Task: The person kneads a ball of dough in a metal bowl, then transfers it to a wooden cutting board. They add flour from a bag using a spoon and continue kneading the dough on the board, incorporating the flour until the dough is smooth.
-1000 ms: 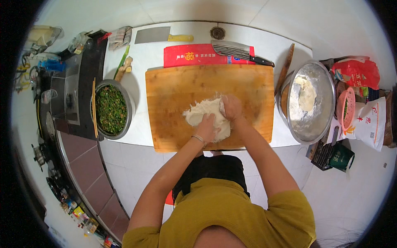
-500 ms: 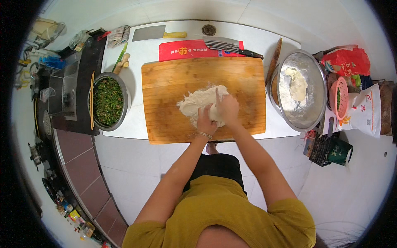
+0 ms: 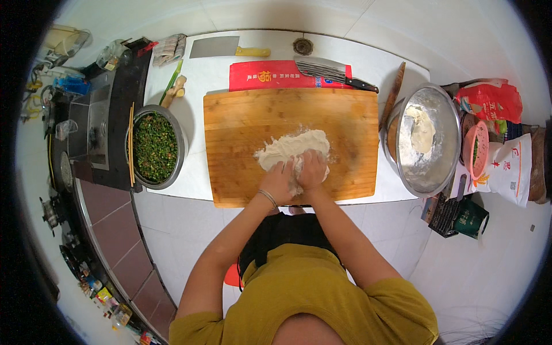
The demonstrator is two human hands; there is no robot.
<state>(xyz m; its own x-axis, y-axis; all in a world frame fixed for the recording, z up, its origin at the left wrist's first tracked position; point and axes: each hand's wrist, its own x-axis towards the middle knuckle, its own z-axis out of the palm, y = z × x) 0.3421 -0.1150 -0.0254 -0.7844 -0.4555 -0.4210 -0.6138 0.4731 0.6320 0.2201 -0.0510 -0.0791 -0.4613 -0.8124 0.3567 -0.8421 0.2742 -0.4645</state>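
— Both hands have slid nearer the body, left hand (image 3: pixel 280 183) and right hand (image 3: pixel 312 170) pressing the pale, floury dough lump (image 3: pixel 293 147) on the rectangular wooden chopping board (image 3: pixel 241 123).

— Grip? Clenched into dough (fingers buried). Hard pushes might skid that board across the white counter (image 3: pixel 198 77).

We are in a home kitchen. We see a white table (image 3: pixel 379 69) carrying a wooden chopping board (image 3: pixel 247 123) with dough (image 3: pixel 293 146), a steel bowl of chopped greens (image 3: pixel 154 147), a floured steel basin (image 3: pixel 425 144) and two cleavers (image 3: pixel 214 47). A dark counter with a sink (image 3: pixel 95 126) runs along our left, above tiled flooring.
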